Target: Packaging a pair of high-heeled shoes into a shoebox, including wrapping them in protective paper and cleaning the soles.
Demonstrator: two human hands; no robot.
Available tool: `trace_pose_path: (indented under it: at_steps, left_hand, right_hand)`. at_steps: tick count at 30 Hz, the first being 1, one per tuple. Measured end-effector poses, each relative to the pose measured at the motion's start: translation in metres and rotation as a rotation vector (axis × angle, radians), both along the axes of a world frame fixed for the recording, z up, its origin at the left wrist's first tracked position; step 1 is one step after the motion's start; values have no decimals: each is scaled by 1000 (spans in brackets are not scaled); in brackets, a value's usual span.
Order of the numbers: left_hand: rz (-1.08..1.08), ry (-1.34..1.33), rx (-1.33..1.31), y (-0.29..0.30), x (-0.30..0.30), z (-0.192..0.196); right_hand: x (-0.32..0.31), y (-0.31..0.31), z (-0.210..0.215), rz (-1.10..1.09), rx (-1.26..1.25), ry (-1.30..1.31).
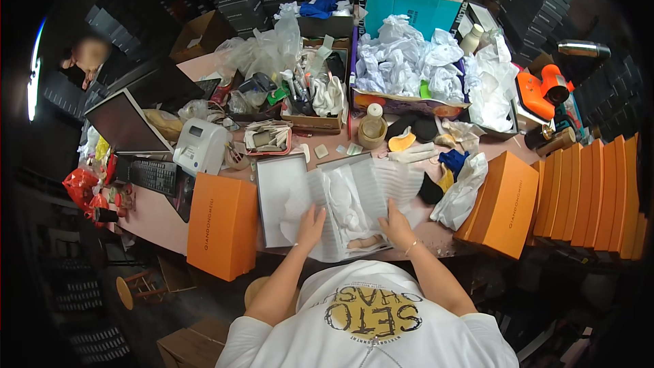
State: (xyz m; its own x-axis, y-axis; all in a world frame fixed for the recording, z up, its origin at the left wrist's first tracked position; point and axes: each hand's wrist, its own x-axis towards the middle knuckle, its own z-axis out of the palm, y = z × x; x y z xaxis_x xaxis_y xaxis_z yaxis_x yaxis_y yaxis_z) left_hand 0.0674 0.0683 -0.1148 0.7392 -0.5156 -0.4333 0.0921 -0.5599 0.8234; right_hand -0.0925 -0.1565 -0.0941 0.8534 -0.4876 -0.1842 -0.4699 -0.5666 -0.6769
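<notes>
A shallow grey shoebox lies in front of me, lined with a translucent ribbed wrapping sheet that spreads past both sides. White tissue-wrapped contents fill its middle, and a beige shoe part shows at the near end. My left hand is closed on the sheet's left edge. On the opposite side, my right hand grips the sheet's right edge between thumb and fingers. Left of the box rests a grey-rimmed tray-like lid with white paper in it.
Orange boxes stand at the table's front left and right, with several more lined up farther right. Behind are a label printer, a bottle, a carton of crumpled paper and an orange tape dispenser.
</notes>
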Motion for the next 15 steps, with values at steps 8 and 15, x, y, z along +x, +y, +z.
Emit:
trace_pose_path:
  at_steps: [8, 15]
  left_hand:
    - [252, 265, -621, -38, -34, 32]
    - [317, 924, -709, -46, -21, 2]
  right_hand:
    - [-16, -29, 115, 40, 246, -59]
    - [-3, 4, 24, -239, 787, -116]
